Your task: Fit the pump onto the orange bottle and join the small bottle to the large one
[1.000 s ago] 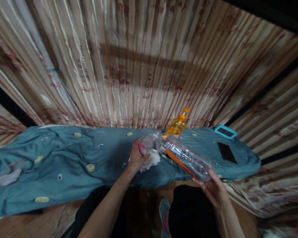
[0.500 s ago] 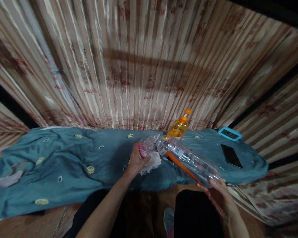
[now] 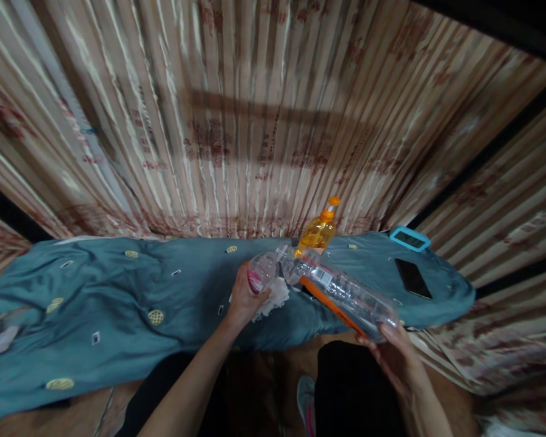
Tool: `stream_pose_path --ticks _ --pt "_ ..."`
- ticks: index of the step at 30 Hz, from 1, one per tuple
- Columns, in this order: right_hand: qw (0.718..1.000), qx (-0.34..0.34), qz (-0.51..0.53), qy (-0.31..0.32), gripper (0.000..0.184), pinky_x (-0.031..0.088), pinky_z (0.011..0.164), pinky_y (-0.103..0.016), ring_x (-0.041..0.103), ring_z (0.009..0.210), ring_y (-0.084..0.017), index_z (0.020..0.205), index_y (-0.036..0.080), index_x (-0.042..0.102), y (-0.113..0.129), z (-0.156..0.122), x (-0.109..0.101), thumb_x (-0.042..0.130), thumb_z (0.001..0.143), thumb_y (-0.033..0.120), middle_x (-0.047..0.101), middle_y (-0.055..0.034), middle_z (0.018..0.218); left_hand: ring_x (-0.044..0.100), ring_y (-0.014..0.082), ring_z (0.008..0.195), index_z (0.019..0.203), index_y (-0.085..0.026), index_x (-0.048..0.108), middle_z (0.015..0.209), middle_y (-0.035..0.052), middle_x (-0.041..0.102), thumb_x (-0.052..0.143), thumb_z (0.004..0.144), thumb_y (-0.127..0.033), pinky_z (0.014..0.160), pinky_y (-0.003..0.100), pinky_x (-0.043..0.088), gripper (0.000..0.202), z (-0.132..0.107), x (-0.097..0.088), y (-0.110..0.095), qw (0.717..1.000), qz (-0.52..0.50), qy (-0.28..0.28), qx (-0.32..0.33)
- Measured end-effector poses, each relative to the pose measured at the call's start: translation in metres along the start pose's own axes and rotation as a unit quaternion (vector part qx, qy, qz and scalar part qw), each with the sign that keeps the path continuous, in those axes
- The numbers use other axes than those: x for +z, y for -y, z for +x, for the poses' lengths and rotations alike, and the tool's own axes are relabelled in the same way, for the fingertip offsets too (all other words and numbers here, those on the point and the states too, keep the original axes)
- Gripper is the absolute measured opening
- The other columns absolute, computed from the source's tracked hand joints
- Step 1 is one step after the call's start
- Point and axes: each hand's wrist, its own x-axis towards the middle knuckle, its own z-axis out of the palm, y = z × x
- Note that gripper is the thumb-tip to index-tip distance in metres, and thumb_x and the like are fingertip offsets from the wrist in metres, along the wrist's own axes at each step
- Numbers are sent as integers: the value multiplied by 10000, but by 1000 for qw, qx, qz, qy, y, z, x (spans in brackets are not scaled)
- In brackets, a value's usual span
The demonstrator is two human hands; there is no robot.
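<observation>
My left hand (image 3: pixel 248 294) is closed around a small clear plastic bottle (image 3: pixel 266 270) with a pink label. Its neck points up and right, close to the neck of a larger clear plastic bottle (image 3: pixel 346 291); whether the two touch I cannot tell. My right hand (image 3: pixel 398 352) grips that larger bottle at its base, keeping it tilted with the neck toward the left. Along its lower side runs an orange strip (image 3: pixel 330 303), perhaps its label. White crumpled tissue (image 3: pixel 273 298) lies beneath my left hand. Just behind the bottles stands an orange pump bottle (image 3: pixel 318 233) of yellow liquid.
A teal patterned cloth (image 3: pixel 195 328) covers the surface in front of me. Toward the right lie a black phone (image 3: pixel 413 279) and a blue-framed digital clock (image 3: pixel 409 239). Pale paper (image 3: pixel 0 343) rests at far left. A striped curtain (image 3: pixel 255 121) hangs behind.
The whole scene has shifted slightly left as my head turned. Both hands keep hold of their bottles in nearly the same pose.
</observation>
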Motion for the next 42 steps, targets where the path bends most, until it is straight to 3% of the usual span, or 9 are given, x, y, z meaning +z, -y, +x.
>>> stream_pose_path --ticks 7,13,20,29,37,42 --pt "1000 9 1 -15 813 638 784 -363 713 942 -235 1382 378 576 -3 -2 -7 889 635 449 731 -17 1139 618 302 1198 1300 -219 507 1240 84 635 828 604 -246 1071 480 479 768 -1 -2 2 1000 4 -6 15" --pt "1000 14 23 -7 735 618 710 -223 703 889 -150 1319 396 620 -5 0 -12 897 638 422 725 31 1156 618 321 1203 1303 -192 500 1269 115 628 834 592 -263 1074 504 474 790 -2 -2 1 1000 24 -6 13" --pt "997 60 40 10 776 632 679 -261 708 839 -173 1274 348 644 -10 15 -34 944 559 355 741 -14 1108 628 311 1191 1310 -190 486 1248 110 641 810 613 -244 1059 501 491 770 -2 -3 -2 1000 19 3 3" --pt "996 65 52 9 566 639 762 -302 711 929 -180 1097 326 700 -13 19 -46 935 582 343 742 2 1102 616 315 1218 1311 -212 488 1271 100 624 828 592 -247 1085 487 476 796 -3 -2 1 999 34 -16 17" --pt "998 49 36 32 529 615 632 -259 687 807 -168 1108 344 698 -13 21 -46 904 624 393 730 4 1087 625 307 1195 1301 -205 500 1254 98 627 816 600 -245 1070 473 494 770 -4 -3 -2 999 40 -7 21" --pt "997 43 18 54 485 563 547 -220 602 597 -124 1106 304 716 -12 21 -49 859 670 461 724 -11 921 629 310 1181 1310 -201 492 1252 105 628 812 610 -249 1055 477 504 772 -5 -3 -1 998 48 -4 27"
